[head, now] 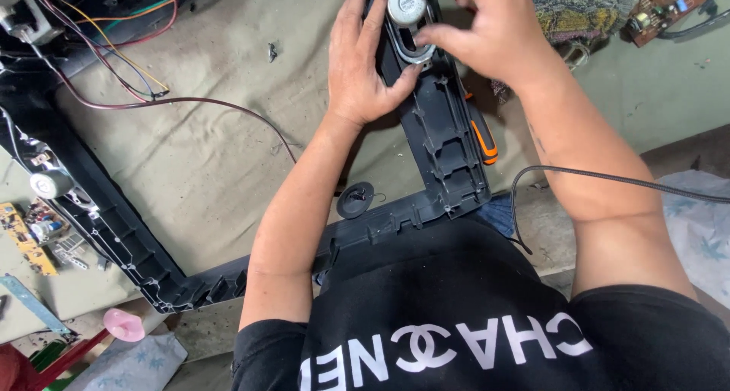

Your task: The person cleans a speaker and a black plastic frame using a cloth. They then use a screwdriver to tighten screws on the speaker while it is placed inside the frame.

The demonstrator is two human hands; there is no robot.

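Resting between both hands' fingers (380, 22): speaker (408, 3)

Black frame (445, 144): matt moulded plastic, ribbed. Speaker (408, 3) at top centre: dull grey metal back, smooth. Cloth (205, 140) underneath: beige, matt, rough weave, stained. Screwdriver handle (484, 139): black and orange, slightly glossy plastic or rubber. Cable (608, 180) at right: matt black.

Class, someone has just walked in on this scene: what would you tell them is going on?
A person bends over a large black plastic frame lying on a cloth. The left hand steadies the frame's right side, while the right hand grips an oval speaker seated in it. An orange-handled screwdriver lies beside the frame, and a circuit board sits farther off.
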